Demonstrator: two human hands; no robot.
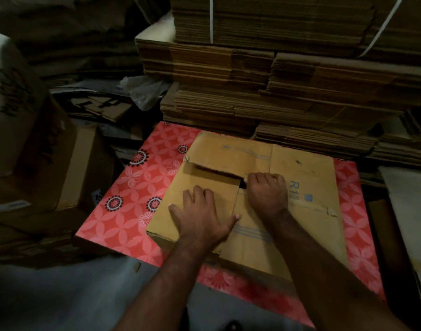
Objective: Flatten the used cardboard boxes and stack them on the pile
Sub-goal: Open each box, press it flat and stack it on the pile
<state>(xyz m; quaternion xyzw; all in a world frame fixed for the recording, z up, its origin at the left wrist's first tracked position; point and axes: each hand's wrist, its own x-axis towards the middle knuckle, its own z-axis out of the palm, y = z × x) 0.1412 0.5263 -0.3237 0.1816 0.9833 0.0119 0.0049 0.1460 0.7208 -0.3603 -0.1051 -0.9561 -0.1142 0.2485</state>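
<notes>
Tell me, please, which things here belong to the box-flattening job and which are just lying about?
Job:
- cardboard box on the red patterned sheet
- left hand, flat on it
- right hand, fingers curled at a flap edge
- pile of flattened boxes

Lying about:
- plastic bag
- printed boxes at left

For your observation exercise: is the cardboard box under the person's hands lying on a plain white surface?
No, the cardboard box lies on a red sheet patterned with flowers, and both the left hand and the right hand rest on the box.
</notes>
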